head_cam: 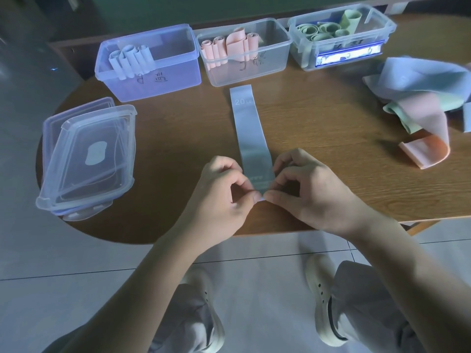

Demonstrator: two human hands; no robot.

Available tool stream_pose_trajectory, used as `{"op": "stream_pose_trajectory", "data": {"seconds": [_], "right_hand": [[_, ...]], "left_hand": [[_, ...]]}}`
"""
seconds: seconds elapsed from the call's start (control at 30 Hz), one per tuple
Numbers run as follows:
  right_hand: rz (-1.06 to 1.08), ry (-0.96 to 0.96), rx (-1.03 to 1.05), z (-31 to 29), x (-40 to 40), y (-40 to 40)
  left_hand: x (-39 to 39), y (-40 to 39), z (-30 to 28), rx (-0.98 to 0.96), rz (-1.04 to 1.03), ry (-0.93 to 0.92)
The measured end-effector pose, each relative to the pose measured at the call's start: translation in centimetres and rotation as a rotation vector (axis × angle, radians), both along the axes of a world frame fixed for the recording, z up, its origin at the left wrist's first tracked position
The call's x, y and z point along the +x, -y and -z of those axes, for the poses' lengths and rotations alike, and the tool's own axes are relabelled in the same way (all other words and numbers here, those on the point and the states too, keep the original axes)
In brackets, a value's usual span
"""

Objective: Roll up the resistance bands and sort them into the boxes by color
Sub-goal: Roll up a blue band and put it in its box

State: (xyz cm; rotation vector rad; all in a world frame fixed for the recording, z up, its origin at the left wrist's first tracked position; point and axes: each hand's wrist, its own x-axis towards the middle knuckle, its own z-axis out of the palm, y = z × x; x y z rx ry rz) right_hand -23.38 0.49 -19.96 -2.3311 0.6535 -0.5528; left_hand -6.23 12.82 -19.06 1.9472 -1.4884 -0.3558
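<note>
A light blue resistance band (248, 128) marked "20" lies flat on the wooden table (178, 138), stretching away from me. My left hand (226, 192) and my right hand (311, 189) both pinch its near end between thumb and fingers. Along the back stand three clear boxes: the left box (147, 75) holds several rolled blue bands, the middle box (244, 64) several pink rolls, the right box (341, 44) several green rolls. A pile of loose bands (420, 98) in blue, pink and green lies at the right.
Stacked clear plastic lids (86, 159) sit at the table's left edge. The near edge of the table curves just below my hands. My legs and white shoes show over the tiled floor below.
</note>
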Motion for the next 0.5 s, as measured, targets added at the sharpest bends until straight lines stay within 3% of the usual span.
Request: {"op": "stream_pose_trajectory", "data": {"seconds": [0.27,0.5], "right_hand": [[0.170,-0.015,0.019,0.0,0.3,0.2],[0.102,0.010,0.000,0.2,0.3,0.2]], "left_hand": [[-0.1,0.3,0.7,-0.110,0.087,0.047],[0.5,-0.1,1.0,-0.206,0.204,0.136]]}}
